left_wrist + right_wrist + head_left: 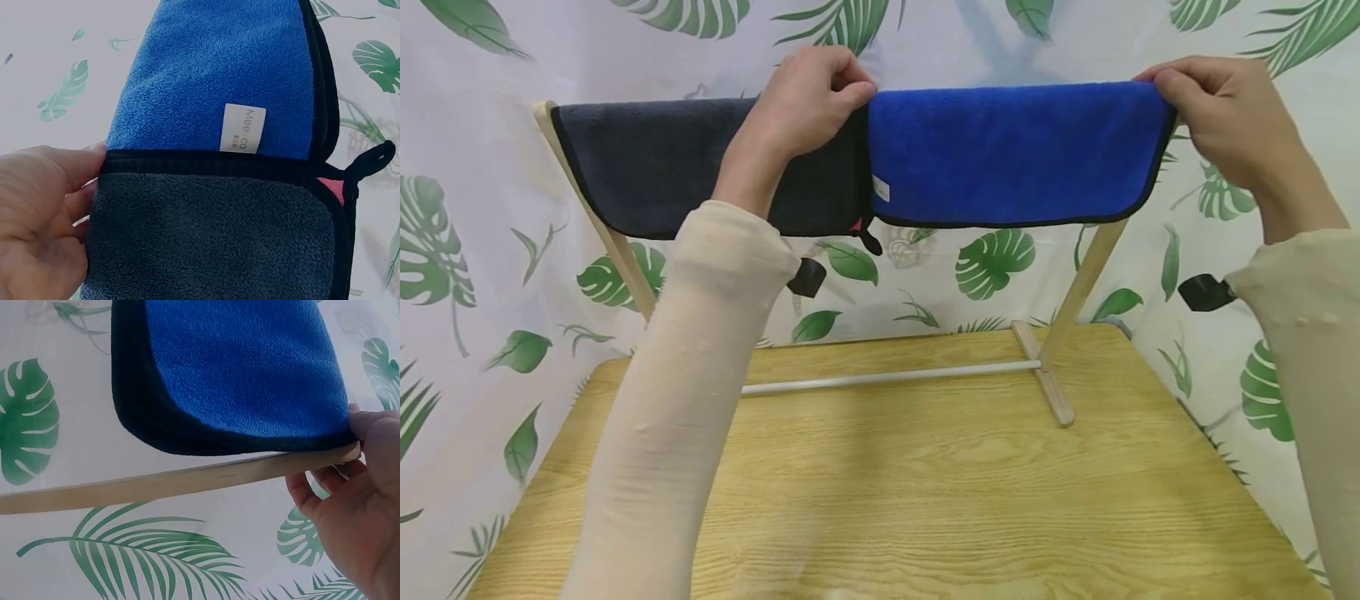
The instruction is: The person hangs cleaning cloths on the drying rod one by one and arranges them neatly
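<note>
A blue towel [1015, 154] with black trim hangs folded over the top of a wooden rack, its right side by the post. Beside it on the left hangs a dark grey towel [647, 162], and the two overlap at a black-trimmed seam. My left hand [808, 104] pinches the top fold of the blue towel at its left end, thumb right at the seam in the left wrist view. At the other end, my right hand [1232, 112] pinches the blue towel's top corner, close to the wooden post [181, 478]. A white label [242, 128] shows on the blue cloth.
The rack's white lower bar [887, 377] runs just above the wooden table [925, 500], joining a wooden foot [1052, 387] at the right. A leaf-patterned backdrop [1210, 33] stands behind. A black hanging loop [375, 159] sticks out at the towels' lower edge.
</note>
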### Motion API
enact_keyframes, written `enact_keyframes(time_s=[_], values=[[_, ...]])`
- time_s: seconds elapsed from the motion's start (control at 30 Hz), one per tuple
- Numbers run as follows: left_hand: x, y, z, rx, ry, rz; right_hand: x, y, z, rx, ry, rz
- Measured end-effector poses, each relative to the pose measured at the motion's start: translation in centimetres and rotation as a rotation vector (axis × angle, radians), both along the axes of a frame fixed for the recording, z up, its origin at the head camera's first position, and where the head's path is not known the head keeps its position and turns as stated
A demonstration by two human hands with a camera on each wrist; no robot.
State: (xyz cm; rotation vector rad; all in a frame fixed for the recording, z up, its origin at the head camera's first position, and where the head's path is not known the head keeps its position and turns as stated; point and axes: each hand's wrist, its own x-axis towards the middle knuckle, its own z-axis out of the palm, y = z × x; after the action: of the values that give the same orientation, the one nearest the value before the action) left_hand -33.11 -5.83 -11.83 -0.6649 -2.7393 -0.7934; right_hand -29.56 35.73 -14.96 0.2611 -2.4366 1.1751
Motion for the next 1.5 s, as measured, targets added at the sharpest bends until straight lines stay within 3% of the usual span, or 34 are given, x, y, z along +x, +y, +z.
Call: enact_keyframes(time_s=[0.17, 0.33, 0.47, 0.73, 0.97, 1.17, 1.27, 1.37, 1.5], values=[[0.1, -0.3, 0.2, 0.032, -0.035, -0.025, -0.2, -0.2, -0.1, -0.15, -0.011, 0.096], [0.2, -0.2, 0.3, 0.051, -0.076, -0.023, -0.4, -0.1, -0.3, -0.344, -0.023, 0.187], [0.2, -0.1, 0.3, 0.058, -0.085, -0.017, -0.3, 0.0, -0.6, -0.438, -0.03, 0.249], [0.2, 0.0, 0.4, 0.045, -0.083, -0.013, -0.2, 0.0, -1.2, -0.585, -0.03, 0.321], [0.2, 0.0, 0.3, 0.035, -0.086, -0.006, -0.4, -0.1, -1.3, -0.639, -0.021, 0.378], [0.5, -0.2, -0.3, -0.02, -0.008, -0.01, -0.8, -0.4, -1.5, -0.587, -0.033, 0.334], [0.9, -0.5, -0.9, -0.073, 0.089, -0.012, -0.9, -0.5, -1.5, -0.448, -0.051, 0.227], [1.3, -1.2, -1.7, -0.122, 0.186, 0.002, -0.8, -0.8, -1.5, -0.23, -0.076, 0.08], [2.1, -2.6, -2.8, -0.141, 0.261, 0.049, 0.1, -1.1, -1.8, -0.016, -0.103, -0.059]])
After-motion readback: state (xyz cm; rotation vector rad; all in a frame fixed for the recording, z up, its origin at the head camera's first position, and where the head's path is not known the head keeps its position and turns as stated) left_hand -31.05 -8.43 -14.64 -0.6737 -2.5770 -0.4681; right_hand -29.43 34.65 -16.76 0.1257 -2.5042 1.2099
